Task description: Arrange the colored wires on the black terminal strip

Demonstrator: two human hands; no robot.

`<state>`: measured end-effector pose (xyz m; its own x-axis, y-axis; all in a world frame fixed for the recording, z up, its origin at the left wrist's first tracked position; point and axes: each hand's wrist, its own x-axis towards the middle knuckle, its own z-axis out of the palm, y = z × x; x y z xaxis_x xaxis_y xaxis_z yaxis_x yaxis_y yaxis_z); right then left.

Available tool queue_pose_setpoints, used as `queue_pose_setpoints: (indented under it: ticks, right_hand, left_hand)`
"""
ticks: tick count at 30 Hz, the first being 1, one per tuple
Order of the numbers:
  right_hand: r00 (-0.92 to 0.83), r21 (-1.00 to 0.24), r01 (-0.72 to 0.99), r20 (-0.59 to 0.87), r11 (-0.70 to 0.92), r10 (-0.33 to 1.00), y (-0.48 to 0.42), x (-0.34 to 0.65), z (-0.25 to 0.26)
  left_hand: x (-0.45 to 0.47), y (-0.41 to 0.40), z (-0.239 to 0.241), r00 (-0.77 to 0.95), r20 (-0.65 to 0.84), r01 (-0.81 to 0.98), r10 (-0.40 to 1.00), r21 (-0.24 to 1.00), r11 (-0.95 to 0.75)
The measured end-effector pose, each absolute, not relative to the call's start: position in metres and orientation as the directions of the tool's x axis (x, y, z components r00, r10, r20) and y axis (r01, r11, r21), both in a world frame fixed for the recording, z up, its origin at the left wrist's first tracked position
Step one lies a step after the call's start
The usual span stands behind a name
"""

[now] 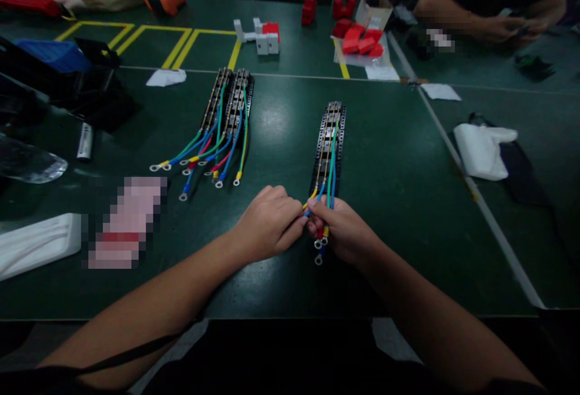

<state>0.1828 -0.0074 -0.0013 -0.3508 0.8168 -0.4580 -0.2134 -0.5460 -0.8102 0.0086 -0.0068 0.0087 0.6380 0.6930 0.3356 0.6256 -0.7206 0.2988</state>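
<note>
A long black terminal strip [328, 141] with metal rails lies on the green table, its coloured wires running toward me. My right hand [347, 229] is closed around the wire bundle [332, 180] at the strip's near end; ring lugs [319, 250] stick out below the fingers. Beside it, my left hand [274, 223] pinches the end of a wire, seemingly a yellow or blue one, against the right thumb; its tip is hidden by the fingers. Two similar terminal strips [229, 99] lie farther left, with loose wires ending in ring lugs [183, 196].
Red plastic parts [360, 41] lie on a bag at the back, near white blocks [267, 43]. Left are a blue bin [52, 55], a marker-like cylinder [84, 141] and a white object [43, 244]. A white pouch [483, 150] sits right. Another person's hands [512, 28] are at back right.
</note>
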Motion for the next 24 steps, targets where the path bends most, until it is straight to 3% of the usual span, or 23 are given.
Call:
queue_pose_setpoints:
  ticks: [9,18,24]
  right_hand:
    - [-0.351,-0.805,-0.218,-0.463,-0.552,0.814,-0.0076,0.1823,-0.0012]
    - [-0.350,-0.807,-0.213,-0.463,-0.551,0.814,-0.0066,0.1834,-0.0039]
    - [-0.355,-0.801,-0.217,-0.468,-0.558,0.809,-0.0071,0.1829,-0.0022]
  left_hand:
    - [0.0081,-0.0064,0.0079,0.654,0.364,0.626,0.663,0.232,-0.744]
    - [0.0075,-0.0073,0.0075,0.633,0.363,0.615,0.684,0.302,-0.729]
    - [0.0081,-0.0066,0.0078,0.648,0.368,0.622,0.667,0.250,-0.742]
